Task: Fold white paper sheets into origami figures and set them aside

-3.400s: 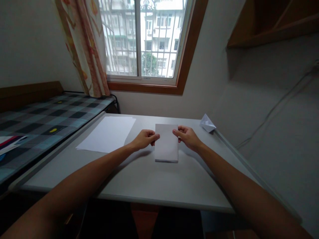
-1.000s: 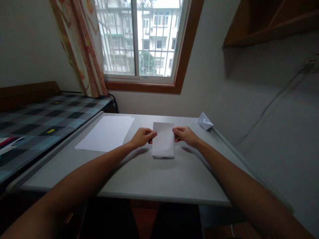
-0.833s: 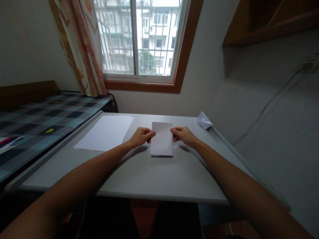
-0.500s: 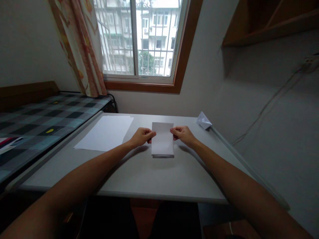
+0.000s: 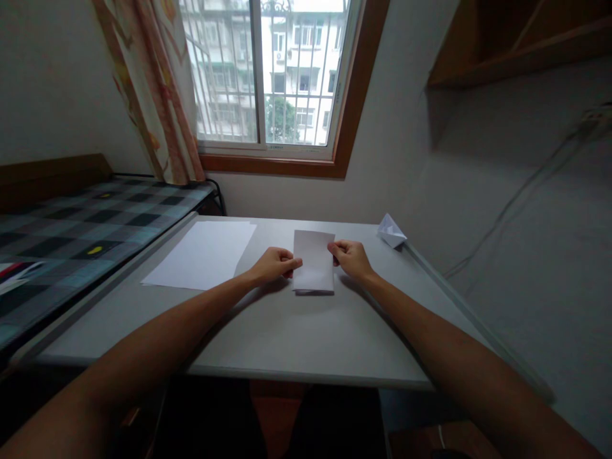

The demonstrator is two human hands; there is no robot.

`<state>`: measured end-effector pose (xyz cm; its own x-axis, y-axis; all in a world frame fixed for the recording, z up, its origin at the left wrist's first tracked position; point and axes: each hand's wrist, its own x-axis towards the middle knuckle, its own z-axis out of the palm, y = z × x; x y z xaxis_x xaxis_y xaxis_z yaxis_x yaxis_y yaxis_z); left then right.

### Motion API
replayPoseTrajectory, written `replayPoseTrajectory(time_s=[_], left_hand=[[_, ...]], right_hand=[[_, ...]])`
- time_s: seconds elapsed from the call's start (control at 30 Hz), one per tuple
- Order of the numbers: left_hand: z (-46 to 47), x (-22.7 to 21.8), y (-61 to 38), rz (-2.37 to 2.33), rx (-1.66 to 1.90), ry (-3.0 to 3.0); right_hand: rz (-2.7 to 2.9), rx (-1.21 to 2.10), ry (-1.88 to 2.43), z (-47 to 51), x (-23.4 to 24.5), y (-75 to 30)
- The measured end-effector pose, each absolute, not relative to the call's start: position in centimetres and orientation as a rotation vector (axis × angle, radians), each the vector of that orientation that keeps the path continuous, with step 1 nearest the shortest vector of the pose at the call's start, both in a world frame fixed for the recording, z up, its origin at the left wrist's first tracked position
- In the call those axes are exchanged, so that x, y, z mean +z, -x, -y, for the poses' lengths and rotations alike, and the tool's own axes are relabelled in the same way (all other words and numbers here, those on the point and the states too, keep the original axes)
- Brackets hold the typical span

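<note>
A folded sheet of white paper (image 5: 313, 264) is held upright in front of me, a tall rectangle with layered edges showing at its bottom. My left hand (image 5: 276, 264) pinches its left edge, thumb on the near face and fingers behind. On the opposite edge, a little higher, my right hand (image 5: 350, 256) grips it the same way. Both hands are closed on the paper, just over the white table (image 5: 306, 338). The fingers behind the sheet are partly hidden.
Flat white sheets (image 5: 203, 255) lie at the table's left. A folded paper boat (image 5: 391, 231) sits at the back right corner. Left of the table is a bed with a checked cover (image 5: 95, 223). A wall shelf (image 5: 516, 57) juts out at upper right.
The folded paper has shifted slightly up and to the right, and its lower edge has tilted a little. Both hands keep their hold on it; the left has moved slightly right and down.
</note>
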<state>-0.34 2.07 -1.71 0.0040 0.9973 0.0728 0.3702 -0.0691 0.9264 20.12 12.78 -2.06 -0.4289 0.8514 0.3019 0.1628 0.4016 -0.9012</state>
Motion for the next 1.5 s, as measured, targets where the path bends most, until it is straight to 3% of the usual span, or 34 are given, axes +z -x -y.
replayPoseTrajectory(time_s=[0.43,1.23,1.5], left_hand=[[-2.0,-1.3,0.6,-1.537,1.227,-1.553],[-1.7,-1.2,0.2,-1.445,1.085,-1.560],[-1.9,-1.5,0.5,-1.453,1.117,-1.619]], right_hand=[[1.799,1.422,0.862,-12.6,-1.4,-20.6],[1.725,1.190,0.863,-13.4,-2.9,-20.1],[1.675,1.284,0.837,-13.2,-2.1,-20.3]])
